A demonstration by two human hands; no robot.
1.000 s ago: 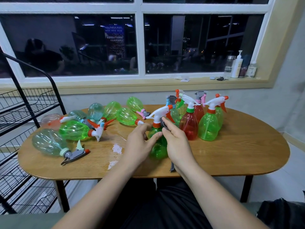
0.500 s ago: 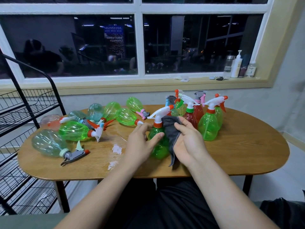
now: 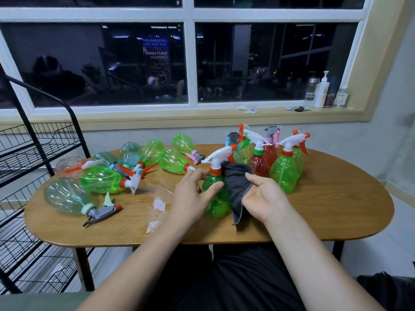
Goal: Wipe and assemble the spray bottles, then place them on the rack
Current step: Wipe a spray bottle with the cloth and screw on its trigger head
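While my left hand steadies the translucent green plastic spray bottle, I judge the wiping step to be in hand. That bottle stands upright at the near middle of the oval wooden table, with its white trigger head already seated on the orange collar.

Left hand: the fingers curl round the bottle's left side near the neck, and the thumb lies across the front. Right hand: the palm faces up and the fingers are half curled. Its thumb pinches the dark grey cloth, which drapes against the bottle's right side and hangs down to the tabletop.

The next move, as I read it:
1. Draw the cloth around the body and collar while the left hand turns the bottle.
2. Carry the bottle to the black wire rack at far left.

On that path, the bottles lying on their sides and the wet patches call for a lifted carry. The cluster of upright bottles stands just right of the cloth, so wiping strokes should be kept short.
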